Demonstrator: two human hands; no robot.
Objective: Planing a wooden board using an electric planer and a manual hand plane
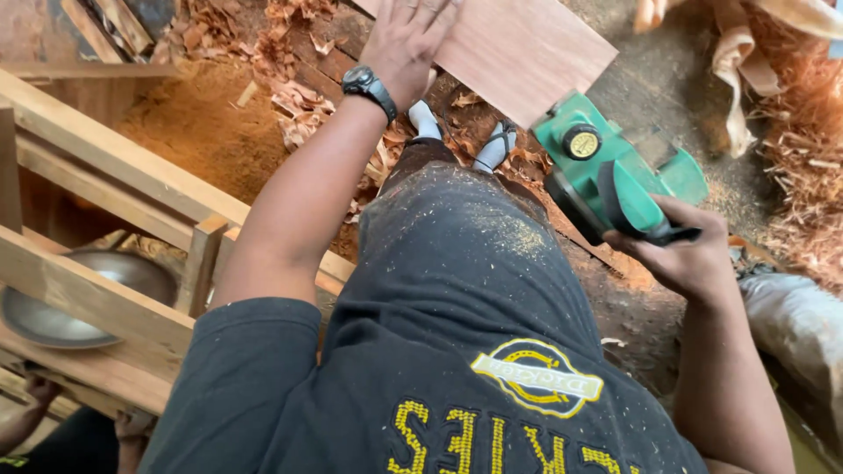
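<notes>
The board (518,48) under your left hand (408,39) is a flat, reddish-brown sheet of wood with a smooth face and straight edges, and it runs off the top of the view with one corner pointing down toward the planer (615,171). It lies at the top centre, above your feet (461,136), over ground covered with curled wood shavings (299,105). The planer is a green power tool with a dark handle and a round yellow-and-black knob on top; it sits just beside the lower edge of the board, tilted, and whether its base touches the wood is hard to tell. Your left arm reaches straight forward, with a dark watch (369,88) on the wrist, and that hand lies flat on the board with the fingers spread and pressing down, holding nothing. Your right arm bends out to the side and your right hand (685,250) is wrapped tightly around the planer's handle, knuckles facing up. Your dark shirt and trousers are dusted with fine sawdust. To your left stands a frame (105,228) of pale wooden beams, and a metal bowl (79,303) shows through its gaps. Another person's hand (39,391) holds the bottom of that frame at the lower left corner.
</notes>
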